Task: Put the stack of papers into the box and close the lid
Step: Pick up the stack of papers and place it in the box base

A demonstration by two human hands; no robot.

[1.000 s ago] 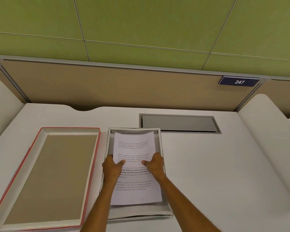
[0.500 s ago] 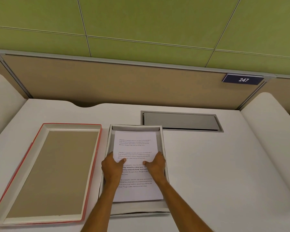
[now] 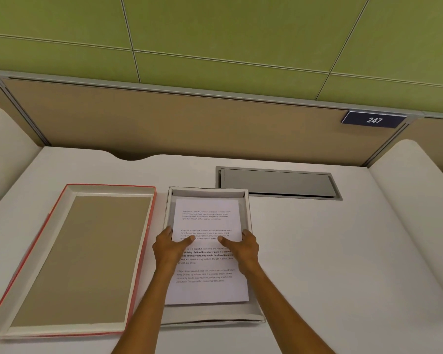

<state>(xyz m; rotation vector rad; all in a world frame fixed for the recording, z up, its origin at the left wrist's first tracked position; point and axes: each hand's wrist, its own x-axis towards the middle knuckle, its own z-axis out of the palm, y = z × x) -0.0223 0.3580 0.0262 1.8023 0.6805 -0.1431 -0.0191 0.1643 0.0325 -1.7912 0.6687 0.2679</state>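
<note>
Head view: the stack of papers lies inside the open box on the white desk. The left hand and right hand grasp the stack's side edges, thumbs on top. The lid lies upturned just left of the box.

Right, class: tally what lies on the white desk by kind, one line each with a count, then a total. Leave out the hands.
Open box: 1
Red-edged lid, lying inside up: 1
Stack of printed papers, in the box: 1
Grey hatch set in the desk: 1
Total: 4
</note>
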